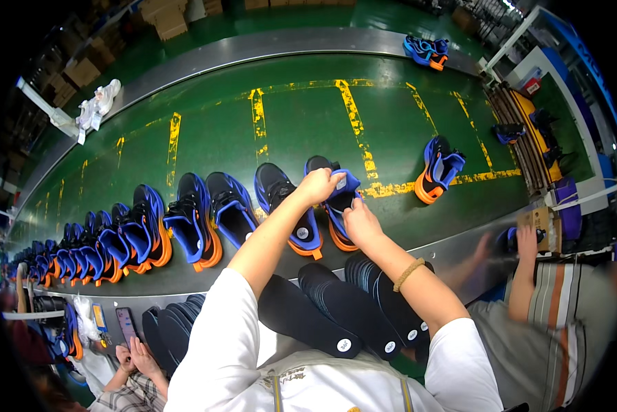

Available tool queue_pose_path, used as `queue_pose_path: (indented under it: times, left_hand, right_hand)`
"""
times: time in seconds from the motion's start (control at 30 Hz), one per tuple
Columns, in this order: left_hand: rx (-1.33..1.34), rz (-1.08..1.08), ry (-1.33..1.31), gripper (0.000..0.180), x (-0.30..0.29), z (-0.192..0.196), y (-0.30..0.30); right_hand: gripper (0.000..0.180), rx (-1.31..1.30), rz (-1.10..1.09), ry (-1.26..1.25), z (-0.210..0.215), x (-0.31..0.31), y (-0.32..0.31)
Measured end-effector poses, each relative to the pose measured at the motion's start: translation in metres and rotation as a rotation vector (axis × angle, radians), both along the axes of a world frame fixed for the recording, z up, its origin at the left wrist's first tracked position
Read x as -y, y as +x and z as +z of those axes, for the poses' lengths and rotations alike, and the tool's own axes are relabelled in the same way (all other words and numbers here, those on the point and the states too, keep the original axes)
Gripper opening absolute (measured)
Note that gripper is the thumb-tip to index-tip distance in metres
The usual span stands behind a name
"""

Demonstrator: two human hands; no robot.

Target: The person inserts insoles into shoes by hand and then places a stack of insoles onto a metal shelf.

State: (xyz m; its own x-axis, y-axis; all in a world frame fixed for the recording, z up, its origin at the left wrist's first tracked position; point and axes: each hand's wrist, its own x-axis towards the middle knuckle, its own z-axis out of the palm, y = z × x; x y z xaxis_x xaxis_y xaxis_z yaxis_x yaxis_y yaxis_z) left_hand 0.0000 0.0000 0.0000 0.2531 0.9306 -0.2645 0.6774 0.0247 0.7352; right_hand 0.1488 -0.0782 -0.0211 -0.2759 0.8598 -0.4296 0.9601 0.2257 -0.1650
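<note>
Both my hands are at a black, blue and orange sneaker (340, 238) on the green conveyor belt (219, 147). My left hand (318, 187) closes on its blue-lined upper near the tongue. Opposite it, the curled fingers of my right hand (363, 222) pinch the collar at the shoe's opening. What lies inside the shoe is mostly hidden by my hands. Just left stands another sneaker (301, 230) with a white round label inside. Stacks of black insoles (301, 312) with round white labels lie below my forearms, close to my body.
A long row of matching sneakers (140, 230) runs left along the belt. One more sneaker (437, 170) stands to the right. Blue shoes (426, 51) and white shoes (99, 104) rest on the far metal edge. Co-workers' hands (526, 244) are at both sides; a phone (125, 323) lies lower left.
</note>
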Motion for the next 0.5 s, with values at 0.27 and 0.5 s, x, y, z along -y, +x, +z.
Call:
queue_pose_path:
  times: [0.27, 0.5]
  left_hand:
    - [-0.093, -0.137, 0.264, 0.042, 0.01, 0.001, -0.001]
    - [-0.064, -0.006, 0.15, 0.052, 0.018, 0.0, 0.003]
  right_hand:
    - [0.025, 0.07, 0.04, 0.065, 0.049, -0.009, -0.004]
    - [0.018, 0.047, 0.181, 0.103, 0.004, -0.013, -0.005]
